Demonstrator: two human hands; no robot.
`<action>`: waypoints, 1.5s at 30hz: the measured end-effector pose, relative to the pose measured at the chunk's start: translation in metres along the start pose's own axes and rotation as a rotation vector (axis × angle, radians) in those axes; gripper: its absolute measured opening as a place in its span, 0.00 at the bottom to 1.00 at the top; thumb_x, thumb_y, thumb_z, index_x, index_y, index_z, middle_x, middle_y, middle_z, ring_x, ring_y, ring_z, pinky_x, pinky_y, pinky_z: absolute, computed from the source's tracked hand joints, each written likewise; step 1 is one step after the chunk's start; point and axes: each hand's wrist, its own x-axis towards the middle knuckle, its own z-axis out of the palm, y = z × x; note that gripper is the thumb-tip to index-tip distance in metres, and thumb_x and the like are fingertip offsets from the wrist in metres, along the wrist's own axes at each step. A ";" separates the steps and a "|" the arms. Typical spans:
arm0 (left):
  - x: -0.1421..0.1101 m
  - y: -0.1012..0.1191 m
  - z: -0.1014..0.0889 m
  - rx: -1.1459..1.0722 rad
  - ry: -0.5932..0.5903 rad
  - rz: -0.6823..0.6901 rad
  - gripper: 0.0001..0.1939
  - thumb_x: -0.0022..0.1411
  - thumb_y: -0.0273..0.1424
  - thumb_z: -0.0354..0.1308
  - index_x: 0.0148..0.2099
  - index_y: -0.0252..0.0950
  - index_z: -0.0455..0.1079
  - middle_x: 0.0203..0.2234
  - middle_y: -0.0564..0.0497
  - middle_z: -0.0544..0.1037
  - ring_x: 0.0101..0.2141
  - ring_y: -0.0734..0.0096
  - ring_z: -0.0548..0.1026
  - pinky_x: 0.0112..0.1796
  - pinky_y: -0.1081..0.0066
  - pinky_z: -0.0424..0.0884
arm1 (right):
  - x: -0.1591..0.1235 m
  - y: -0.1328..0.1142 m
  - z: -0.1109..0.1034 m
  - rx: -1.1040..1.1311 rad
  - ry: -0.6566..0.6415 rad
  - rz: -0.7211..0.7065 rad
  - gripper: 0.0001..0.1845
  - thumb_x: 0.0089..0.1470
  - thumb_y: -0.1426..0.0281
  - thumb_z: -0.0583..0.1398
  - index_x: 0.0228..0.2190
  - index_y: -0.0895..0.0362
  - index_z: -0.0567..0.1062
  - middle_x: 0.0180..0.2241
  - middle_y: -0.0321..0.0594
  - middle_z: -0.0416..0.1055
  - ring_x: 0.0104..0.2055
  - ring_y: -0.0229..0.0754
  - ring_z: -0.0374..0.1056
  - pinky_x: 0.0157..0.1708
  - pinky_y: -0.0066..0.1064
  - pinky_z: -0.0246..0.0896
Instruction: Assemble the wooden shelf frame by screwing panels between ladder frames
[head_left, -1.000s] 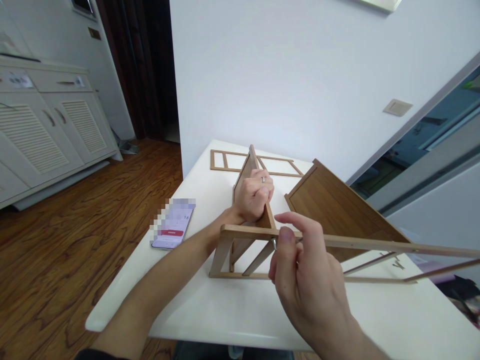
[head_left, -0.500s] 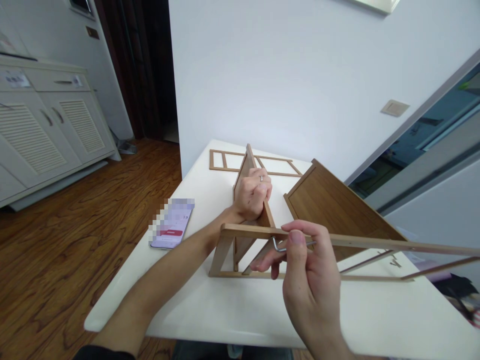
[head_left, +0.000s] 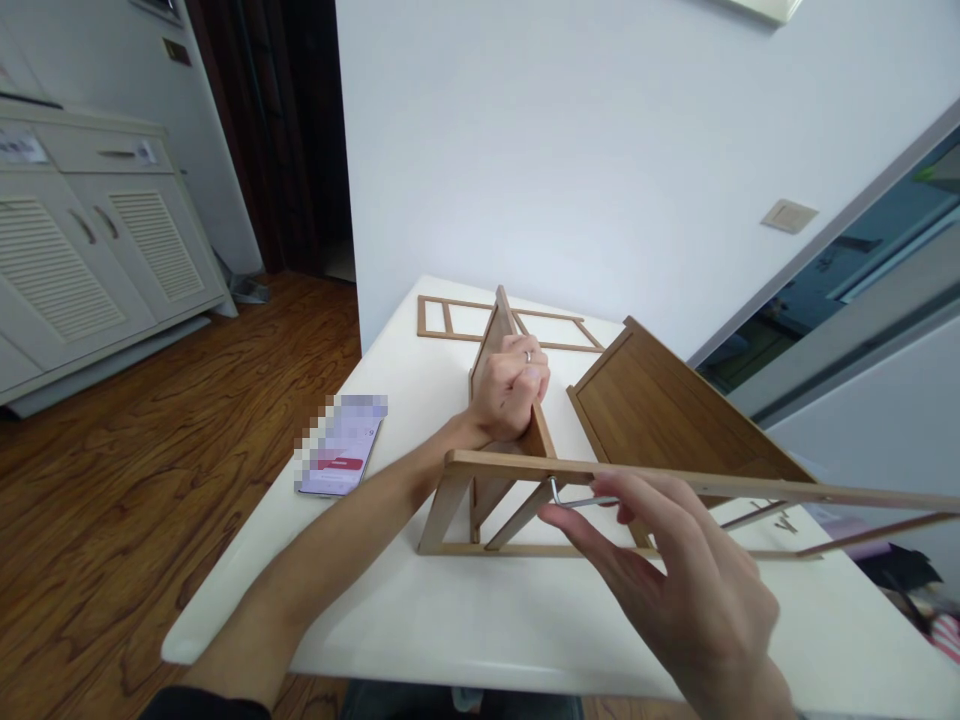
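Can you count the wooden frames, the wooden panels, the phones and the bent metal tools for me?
Wooden frames: 2 (front frame, back frame)
Wooden panels: 2 (gripped panel, big panel)
Phone: 1
Bent metal tool: 1
Total: 6

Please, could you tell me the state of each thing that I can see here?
Left hand: closed on the narrow panel.
Right hand: at the hex key; firmness of grip unclear.
Hex key: short end at the near frame.
Narrow panel: upright.
Near frame: standing on a long side.
Far frame: lying flat.
Phone: screen lit.
Cabinet doors: shut.
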 end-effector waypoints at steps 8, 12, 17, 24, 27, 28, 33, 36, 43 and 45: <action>-0.001 0.002 0.003 0.008 0.012 -0.015 0.32 0.81 0.43 0.34 0.21 0.42 0.53 0.16 0.53 0.63 0.27 0.64 0.65 0.44 0.57 0.66 | 0.002 0.010 -0.009 -0.057 0.002 -0.113 0.15 0.58 0.76 0.71 0.45 0.56 0.76 0.35 0.38 0.80 0.32 0.37 0.77 0.36 0.27 0.71; -0.001 0.002 0.004 0.009 0.011 -0.018 0.32 0.81 0.43 0.34 0.21 0.42 0.53 0.16 0.53 0.64 0.27 0.64 0.65 0.44 0.57 0.66 | -0.003 0.004 -0.007 -0.134 0.043 -0.057 0.14 0.59 0.75 0.71 0.46 0.55 0.77 0.36 0.38 0.82 0.33 0.37 0.79 0.35 0.26 0.71; -0.002 0.002 0.004 0.001 0.025 -0.021 0.32 0.81 0.42 0.34 0.21 0.42 0.54 0.16 0.53 0.64 0.27 0.64 0.66 0.44 0.57 0.66 | -0.009 0.000 -0.001 -0.184 0.082 -0.036 0.13 0.60 0.73 0.71 0.46 0.59 0.77 0.35 0.40 0.81 0.32 0.36 0.78 0.35 0.24 0.70; -0.001 0.002 0.004 0.006 0.028 -0.033 0.33 0.80 0.43 0.34 0.21 0.42 0.54 0.16 0.52 0.64 0.26 0.64 0.65 0.44 0.57 0.66 | -0.015 -0.004 -0.001 -0.196 0.146 0.043 0.19 0.55 0.73 0.74 0.47 0.59 0.79 0.36 0.42 0.76 0.35 0.40 0.74 0.38 0.31 0.71; -0.001 0.003 0.004 0.011 0.025 -0.043 0.33 0.80 0.44 0.35 0.20 0.42 0.54 0.15 0.52 0.64 0.26 0.64 0.65 0.44 0.57 0.66 | -0.014 -0.005 -0.005 -0.221 0.124 0.006 0.22 0.53 0.72 0.75 0.48 0.59 0.78 0.35 0.43 0.77 0.36 0.43 0.74 0.37 0.34 0.72; -0.001 0.004 0.004 0.014 0.024 -0.049 0.33 0.80 0.45 0.35 0.20 0.42 0.54 0.15 0.52 0.64 0.26 0.64 0.65 0.44 0.57 0.66 | -0.014 -0.005 -0.006 -0.233 0.124 -0.003 0.22 0.53 0.72 0.75 0.49 0.59 0.78 0.35 0.44 0.77 0.35 0.44 0.74 0.37 0.36 0.72; -0.002 0.004 0.004 0.020 0.023 -0.076 0.33 0.80 0.45 0.34 0.21 0.43 0.54 0.15 0.52 0.65 0.27 0.63 0.67 0.46 0.56 0.67 | -0.015 -0.002 -0.002 -0.218 0.122 0.001 0.15 0.56 0.69 0.74 0.44 0.53 0.79 0.31 0.39 0.77 0.31 0.42 0.72 0.33 0.36 0.68; -0.003 0.003 0.004 0.016 0.027 -0.079 0.33 0.80 0.44 0.34 0.21 0.43 0.55 0.15 0.52 0.65 0.27 0.63 0.67 0.46 0.55 0.68 | -0.015 -0.004 0.001 -0.180 0.072 -0.011 0.11 0.58 0.69 0.73 0.38 0.53 0.78 0.27 0.36 0.73 0.30 0.40 0.67 0.32 0.34 0.65; -0.003 0.004 0.005 -0.004 0.048 -0.068 0.32 0.80 0.43 0.35 0.21 0.43 0.54 0.15 0.52 0.66 0.27 0.64 0.66 0.46 0.56 0.68 | -0.012 -0.021 0.016 -0.092 0.005 0.062 0.20 0.64 0.74 0.67 0.23 0.53 0.68 0.20 0.32 0.61 0.24 0.38 0.55 0.26 0.35 0.52; -0.003 0.004 0.006 -0.007 0.054 -0.070 0.32 0.80 0.43 0.35 0.21 0.43 0.54 0.15 0.52 0.65 0.27 0.64 0.66 0.46 0.56 0.68 | -0.012 -0.027 0.022 -0.055 0.024 0.109 0.22 0.65 0.76 0.65 0.22 0.53 0.66 0.20 0.31 0.59 0.24 0.37 0.53 0.26 0.35 0.50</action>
